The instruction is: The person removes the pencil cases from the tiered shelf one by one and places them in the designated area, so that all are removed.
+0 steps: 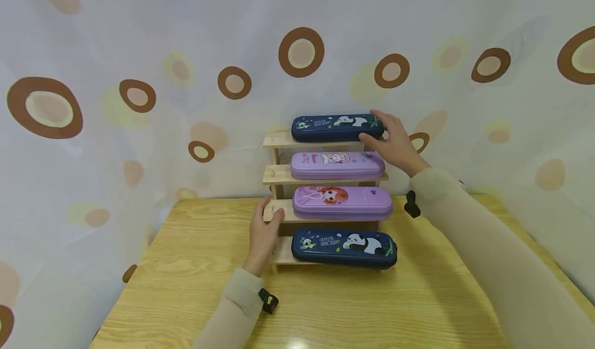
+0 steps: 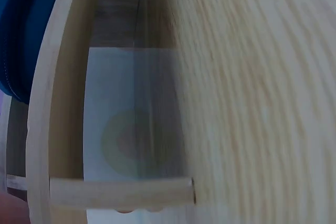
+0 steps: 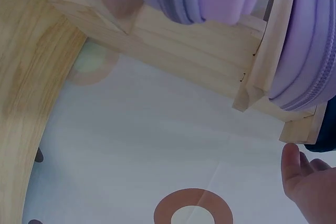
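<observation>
Your right hand [image 1: 392,142] is up at the top step of the wooden stepped rack [image 1: 278,174], fingers curled around the right end of the navy panda pencil case [image 1: 337,127] that lies flat on that step. Your left hand [image 1: 263,233] rests against the rack's left side, thumb and fingers hooked on the end of the third step, gripping the wood.

Below the top case, a lilac pencil case [image 1: 338,165] lies on the second step, a purple pencil case with a red-haired cartoon face [image 1: 342,202] on the third, and a second navy panda case [image 1: 344,248] on the lowest step, its right end jutting past the rack.

The rack stands at the far edge of the light wooden table [image 1: 195,287], just in front of the white curtain with brown rings [image 1: 139,80].
</observation>
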A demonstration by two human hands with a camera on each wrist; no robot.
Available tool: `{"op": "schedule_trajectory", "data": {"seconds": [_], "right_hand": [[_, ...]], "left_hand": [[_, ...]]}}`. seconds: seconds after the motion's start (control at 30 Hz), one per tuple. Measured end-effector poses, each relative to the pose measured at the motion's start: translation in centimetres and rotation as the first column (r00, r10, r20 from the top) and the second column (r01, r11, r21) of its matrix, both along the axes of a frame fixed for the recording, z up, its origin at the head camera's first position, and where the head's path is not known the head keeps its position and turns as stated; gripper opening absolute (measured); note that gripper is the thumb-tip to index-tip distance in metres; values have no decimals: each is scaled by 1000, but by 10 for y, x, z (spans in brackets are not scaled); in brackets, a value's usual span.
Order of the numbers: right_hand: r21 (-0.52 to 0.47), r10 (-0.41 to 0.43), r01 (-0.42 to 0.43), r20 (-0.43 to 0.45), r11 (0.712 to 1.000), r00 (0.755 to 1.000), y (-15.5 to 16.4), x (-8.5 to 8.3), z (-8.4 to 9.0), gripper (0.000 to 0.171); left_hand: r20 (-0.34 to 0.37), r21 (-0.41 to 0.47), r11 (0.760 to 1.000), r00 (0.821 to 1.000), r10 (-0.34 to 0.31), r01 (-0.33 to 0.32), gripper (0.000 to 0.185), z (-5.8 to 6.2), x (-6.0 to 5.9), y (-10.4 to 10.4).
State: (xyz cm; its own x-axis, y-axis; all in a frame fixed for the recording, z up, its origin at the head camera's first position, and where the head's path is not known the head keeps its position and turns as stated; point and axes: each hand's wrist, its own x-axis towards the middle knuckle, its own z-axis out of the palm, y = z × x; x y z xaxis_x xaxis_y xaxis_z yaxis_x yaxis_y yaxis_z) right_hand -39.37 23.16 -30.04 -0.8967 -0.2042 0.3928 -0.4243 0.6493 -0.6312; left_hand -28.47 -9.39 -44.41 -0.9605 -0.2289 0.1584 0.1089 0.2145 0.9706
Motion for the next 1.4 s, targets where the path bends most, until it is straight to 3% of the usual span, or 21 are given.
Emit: {"op": "schedule_trajectory", "data": {"seconds": [0.17, 0.43, 0.6, 1.03, 1.4], "right_hand": [[-1, 5, -5, 46, 1000, 999, -3, -8, 1, 85], [31, 5, -9, 119, 999, 993, -8, -13, 2, 88], [34, -29, 25, 118, 999, 993, -7, -12, 3, 84], [-2, -103, 103, 75, 995, 992, 3, -6, -1, 78], [-37, -99, 101, 47, 994, 994, 13, 9, -3, 81]], "left_hand": [[-22, 37, 999, 1000, 12, -11, 59, -4, -3, 2], [-52, 61, 998, 998, -26, 30, 56, -10, -3, 2], [-57, 73, 996, 997, -54, 58, 53, -10, -3, 5], [-29, 109, 992, 998, -56, 59, 54, -16, -3, 6], [-21, 101, 992, 997, -70, 72, 58, -17, -4, 2]]}}
